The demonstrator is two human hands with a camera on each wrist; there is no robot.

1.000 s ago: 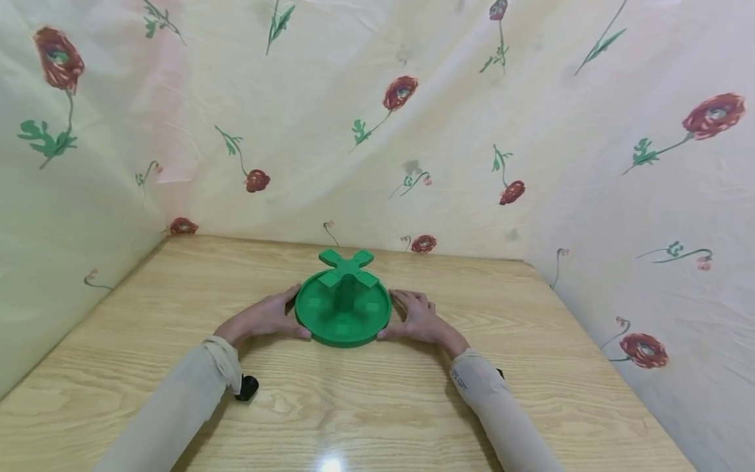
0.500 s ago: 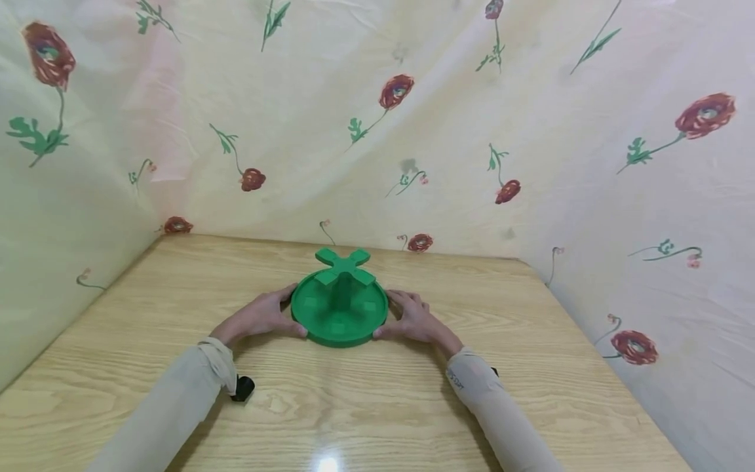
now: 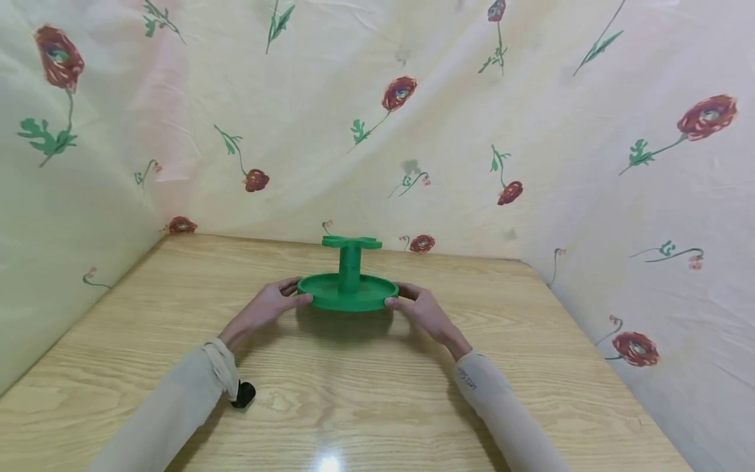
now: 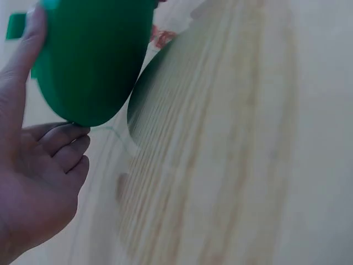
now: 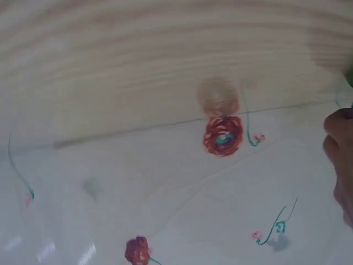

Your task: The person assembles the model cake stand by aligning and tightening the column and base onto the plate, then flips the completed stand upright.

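Note:
A green round tray (image 3: 348, 303) with a low rim is held up above the table, its shadow falling beneath it. From its middle rises a green post (image 3: 349, 270) topped by a flat cross-shaped piece (image 3: 352, 242). My left hand (image 3: 270, 307) grips the tray's left side, thumb at the front of the rim and fingers behind. In the left wrist view, the tray's smooth underside (image 4: 94, 61) shows beside that hand. My right hand (image 3: 426, 309) holds the opposite side the same way. Only the edge of the right hand (image 5: 343, 157) appears in the right wrist view.
The wood-grain table (image 3: 354, 400) extends around both arms. Flower-printed cloth (image 3: 330, 131) rises along its back and sides. A black piece (image 3: 243, 394) sits at the left sleeve's cuff.
Both hands have lifted the green tray off the table. It was tipped into view from above and now appears nearly edge-on, slightly farther up.

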